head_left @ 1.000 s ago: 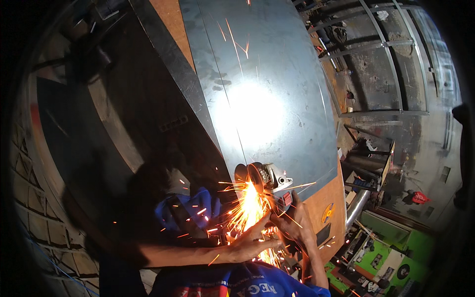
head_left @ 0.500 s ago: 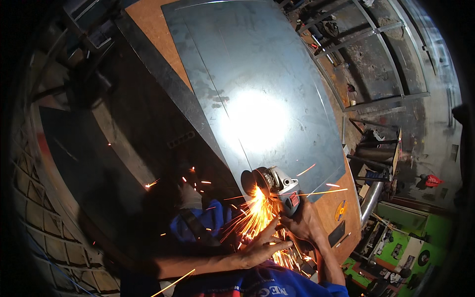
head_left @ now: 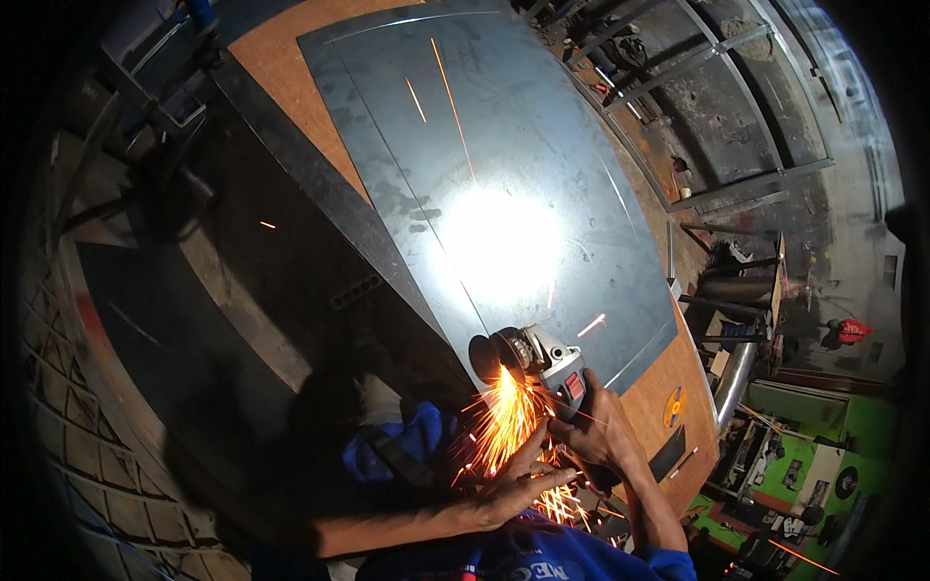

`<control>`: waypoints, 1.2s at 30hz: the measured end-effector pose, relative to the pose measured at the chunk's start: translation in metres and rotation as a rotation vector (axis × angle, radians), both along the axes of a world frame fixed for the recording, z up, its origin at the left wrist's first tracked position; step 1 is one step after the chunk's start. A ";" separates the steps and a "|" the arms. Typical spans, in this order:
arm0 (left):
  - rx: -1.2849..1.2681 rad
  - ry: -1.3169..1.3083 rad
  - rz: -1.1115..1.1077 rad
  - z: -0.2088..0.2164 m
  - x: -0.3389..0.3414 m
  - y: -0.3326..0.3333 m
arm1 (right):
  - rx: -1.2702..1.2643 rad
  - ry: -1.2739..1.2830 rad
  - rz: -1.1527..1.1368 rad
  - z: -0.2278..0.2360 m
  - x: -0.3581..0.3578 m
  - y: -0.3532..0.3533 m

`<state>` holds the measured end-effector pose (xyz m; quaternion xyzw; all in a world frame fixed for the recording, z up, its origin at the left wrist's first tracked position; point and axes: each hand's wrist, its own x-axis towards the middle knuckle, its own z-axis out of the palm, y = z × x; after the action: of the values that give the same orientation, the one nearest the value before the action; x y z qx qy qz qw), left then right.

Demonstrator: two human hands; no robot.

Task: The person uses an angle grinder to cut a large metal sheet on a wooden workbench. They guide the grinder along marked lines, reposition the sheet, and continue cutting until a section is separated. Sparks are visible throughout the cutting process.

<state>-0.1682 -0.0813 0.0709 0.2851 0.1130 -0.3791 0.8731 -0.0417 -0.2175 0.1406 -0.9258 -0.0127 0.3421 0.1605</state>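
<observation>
My right hand (head_left: 598, 433) is wrapped round the body of an angle grinder (head_left: 552, 360). The grinder's dark disc (head_left: 481, 360) stands on edge at the near left part of a large grey metal sheet (head_left: 387, 126), in line with a thin line running along the sheet. Orange sparks (head_left: 511, 416) stream from the disc back toward me and partly cover both hands. Fingers stretched out and apart, my left hand (head_left: 513, 492) is just below the sparks, close to the right hand. Whether it touches the grinder I cannot tell.
The sheet lies on a brown wooden board (head_left: 635, 418) bearing a yellow disc (head_left: 674, 408) and a dark flat piece (head_left: 666, 454). A dark metal bar (head_left: 320, 179) runs along the left. A metal frame (head_left: 751, 179) is at far right, cluttered green shelving (head_left: 775, 484) at lower right.
The view has shifted slightly. The sparks are shorter and bunch more tightly near the disc, with a few streaks over the sheet. Grinder and both hands keep nearly the same pose.
</observation>
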 end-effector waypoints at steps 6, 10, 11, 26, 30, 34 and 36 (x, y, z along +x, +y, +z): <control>-0.051 0.018 0.046 0.005 0.007 0.005 | -0.004 -0.049 0.034 -0.001 0.002 0.003; -0.030 0.026 0.014 0.003 0.008 0.005 | 0.009 -0.027 0.018 -0.002 0.005 0.003; -0.078 0.047 0.046 0.004 0.007 0.004 | -0.004 -0.018 0.005 -0.002 0.006 0.003; -0.053 0.048 0.042 0.007 0.025 0.019 | -0.012 -0.010 0.025 -0.003 0.022 0.018; -0.056 0.067 0.016 0.007 0.028 0.023 | -0.012 -0.008 0.046 -0.007 0.026 0.020; -0.055 0.077 0.046 0.008 0.030 0.027 | -0.007 0.012 0.000 -0.006 0.029 0.025; -0.051 0.026 0.068 0.006 0.032 0.028 | -0.007 0.011 0.006 -0.003 0.030 0.028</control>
<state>-0.1366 -0.0534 0.0773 0.2536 0.1245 -0.3556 0.8909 -0.0117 -0.1900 0.1372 -0.9243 -0.0133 0.3478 0.1566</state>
